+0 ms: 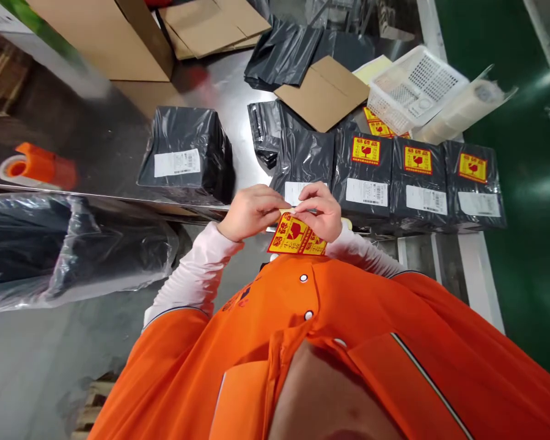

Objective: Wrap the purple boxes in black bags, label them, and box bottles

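Close to my chest, a sheet of yellow and red fragile stickers (289, 237) with a broken-glass symbol hangs from my fingers. My left hand (255, 211) pinches its upper edge. Fingertips closed at the same edge, my right hand (321, 212) grips it from the other side. Just beyond them stands a black-wrapped parcel (308, 153); its white label is partly covered by my right hand, and no fragile sticker shows on it. To its right, three black parcels (366, 174) in a row each bear a white label and a fragile sticker.
Another black parcel (183, 143) stands apart on the metal table (105, 137). An orange tape dispenser (46, 166) lies at left, above a plastic-lined bin (114, 244). Behind the row are a white basket (417, 85), a clear roll (462, 110), flat cardboard (323, 91) and black bags (282, 52).
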`<state>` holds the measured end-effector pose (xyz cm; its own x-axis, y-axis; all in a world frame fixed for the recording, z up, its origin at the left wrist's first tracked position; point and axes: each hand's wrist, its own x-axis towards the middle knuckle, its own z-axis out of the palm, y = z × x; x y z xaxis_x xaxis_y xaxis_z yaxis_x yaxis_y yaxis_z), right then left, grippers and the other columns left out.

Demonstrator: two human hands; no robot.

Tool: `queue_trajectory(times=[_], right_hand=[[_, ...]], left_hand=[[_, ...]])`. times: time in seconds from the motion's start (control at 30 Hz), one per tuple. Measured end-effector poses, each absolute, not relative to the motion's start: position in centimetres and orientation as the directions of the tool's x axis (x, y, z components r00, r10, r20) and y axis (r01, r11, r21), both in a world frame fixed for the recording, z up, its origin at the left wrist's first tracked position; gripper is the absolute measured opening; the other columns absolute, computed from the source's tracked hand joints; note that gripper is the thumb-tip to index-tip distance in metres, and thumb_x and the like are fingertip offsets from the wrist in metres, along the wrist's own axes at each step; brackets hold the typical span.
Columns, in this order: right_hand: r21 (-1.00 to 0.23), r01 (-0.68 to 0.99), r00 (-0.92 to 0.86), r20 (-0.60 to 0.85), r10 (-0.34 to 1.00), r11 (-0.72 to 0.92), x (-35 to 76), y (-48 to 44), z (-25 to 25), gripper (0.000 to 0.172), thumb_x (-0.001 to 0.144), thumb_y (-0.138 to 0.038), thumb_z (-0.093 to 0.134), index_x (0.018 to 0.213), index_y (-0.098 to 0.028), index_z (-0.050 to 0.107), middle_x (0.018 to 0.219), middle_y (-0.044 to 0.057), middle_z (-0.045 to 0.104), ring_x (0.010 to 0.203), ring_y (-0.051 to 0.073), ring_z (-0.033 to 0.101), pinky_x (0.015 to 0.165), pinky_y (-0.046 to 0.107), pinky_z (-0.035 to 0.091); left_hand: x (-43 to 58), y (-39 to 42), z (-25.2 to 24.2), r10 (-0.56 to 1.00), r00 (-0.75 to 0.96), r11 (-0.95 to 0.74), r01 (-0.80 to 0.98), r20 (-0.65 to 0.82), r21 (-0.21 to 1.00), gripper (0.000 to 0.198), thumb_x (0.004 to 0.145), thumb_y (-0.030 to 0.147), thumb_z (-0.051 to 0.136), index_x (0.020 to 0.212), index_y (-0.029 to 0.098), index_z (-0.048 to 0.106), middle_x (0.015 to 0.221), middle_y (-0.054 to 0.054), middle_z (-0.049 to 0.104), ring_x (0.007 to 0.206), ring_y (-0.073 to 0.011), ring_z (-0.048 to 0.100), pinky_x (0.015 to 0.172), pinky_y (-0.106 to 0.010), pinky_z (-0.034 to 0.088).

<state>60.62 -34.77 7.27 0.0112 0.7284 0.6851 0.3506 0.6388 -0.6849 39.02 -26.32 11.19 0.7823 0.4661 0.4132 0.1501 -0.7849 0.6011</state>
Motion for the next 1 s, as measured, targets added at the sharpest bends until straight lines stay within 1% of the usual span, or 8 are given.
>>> queue_trajectory(times=[0.13, 0.27, 0.4, 0.53, 0.67, 0.77, 0.9, 1.0], right_hand=[[-0.7, 0.439, 0.146, 0.674, 0.724, 0.563, 61.5, -35.3, 8.9, 0.028, 0.101, -0.051, 0.07, 0.088, -0.027, 0.076, 0.099, 0.006, 0.071, 0.098, 0.024, 0.069, 0.094, 0.052, 0.06], [-0.737, 0.497, 0.333, 0.649, 0.684, 0.458, 64.8, -35.0, 10.0, 0.034, 0.102, -0.059, 0.067, 0.094, -0.026, 0.073, 0.1, 0.005, 0.074, 0.1, 0.024, 0.074, 0.099, 0.051, 0.063], [-0.819, 0.474, 0.434, 0.536, 0.724, 0.322, 70.0, -29.7, 8.6, 0.053, 0.095, -0.073, 0.068, 0.119, -0.026, 0.069, 0.117, 0.008, 0.074, 0.112, 0.024, 0.075, 0.102, 0.047, 0.065], [-0.848, 0.522, 0.41, 0.337, 0.848, 0.085, 72.5, -21.5, 5.7, 0.062, 0.092, -0.062, 0.078, 0.135, -0.02, 0.061, 0.129, 0.013, 0.073, 0.12, 0.027, 0.073, 0.107, 0.05, 0.062], [-0.761, 0.606, 0.444, 0.081, 0.892, -0.232, 71.3, -16.5, 3.8, 0.051, 0.098, -0.032, 0.07, 0.143, -0.01, 0.056, 0.134, 0.017, 0.073, 0.121, 0.025, 0.072, 0.108, 0.044, 0.061], [-0.718, 0.622, 0.476, 0.028, 0.879, -0.313, 70.2, -15.3, 3.2, 0.048, 0.096, -0.022, 0.066, 0.141, -0.008, 0.058, 0.136, 0.017, 0.073, 0.121, 0.023, 0.072, 0.107, 0.036, 0.06], [-0.666, 0.66, 0.481, 0.019, 0.876, -0.348, 69.8, -15.3, 2.8, 0.049, 0.095, -0.025, 0.068, 0.14, -0.01, 0.059, 0.134, 0.016, 0.073, 0.12, 0.024, 0.071, 0.109, 0.039, 0.058], [-0.517, 0.737, 0.502, -0.013, 0.865, -0.436, 69.4, -15.9, 3.0, 0.06, 0.094, -0.038, 0.074, 0.145, -0.011, 0.059, 0.141, 0.021, 0.068, 0.127, 0.032, 0.067, 0.115, 0.048, 0.053]], left_hand=[[38.3, -25.1, 8.3, 0.613, 0.621, -0.778, 0.367, 0.488, 0.51, 0.022, 0.095, 0.031, 0.064, 0.09, 0.018, 0.081, 0.09, -0.011, 0.08, 0.086, -0.0227, 0.074, 0.084, -0.033, 0.058], [35.4, -24.7, 5.1, 0.764, 0.427, -0.644, 0.543, 0.483, 0.539, 0.022, 0.088, 0.028, 0.059, 0.083, 0.019, 0.079, 0.084, -0.009, 0.079, 0.085, -0.0231, 0.074, 0.082, -0.034, 0.059], [30.5, -26.6, 4.5, 0.841, 0.281, -0.536, 0.554, 0.462, 0.637, 0.022, 0.088, 0.035, 0.064, 0.083, 0.019, 0.079, 0.086, -0.009, 0.08, 0.085, -0.0239, 0.075, 0.084, -0.036, 0.06], [25.4, -29.5, 6.9, 0.885, 0.111, -0.441, 0.507, 0.452, 0.74, 0.01, 0.082, 0.032, 0.076, 0.081, 0.023, 0.081, 0.085, -0.004, 0.081, 0.08, -0.0241, 0.074, 0.076, -0.036, 0.059], [22.3, -32.1, 10.2, 0.924, 0.052, -0.355, 0.487, 0.38, 0.798, 0.023, 0.075, 0.023, 0.08, 0.087, 0.041, 0.086, 0.092, 0.008, 0.081, 0.086, -0.0267, 0.074, 0.082, -0.044, 0.059], [21.5, -33.4, 11.6, 0.95, 0.038, -0.29, 0.473, 0.31, 0.832, 0.036, 0.073, 0.023, 0.079, 0.088, 0.055, 0.085, 0.093, 0.013, 0.08, 0.088, -0.0308, 0.073, 0.085, -0.05, 0.058], [20.7, -34.5, 11.9, 0.968, 0.007, -0.224, 0.482, 0.251, 0.847, 0.042, 0.071, 0.027, 0.075, 0.086, 0.066, 0.082, 0.093, 0.019, 0.079, 0.087, -0.035, 0.073, 0.082, -0.055, 0.057], [19.1, -34.9, 11.4, 0.972, -0.031, -0.183, 0.521, 0.233, 0.834, 0.042, 0.072, 0.032, 0.073, 0.087, 0.07, 0.08, 0.095, 0.023, 0.078, 0.09, -0.0387, 0.075, 0.079, -0.06, 0.057]])
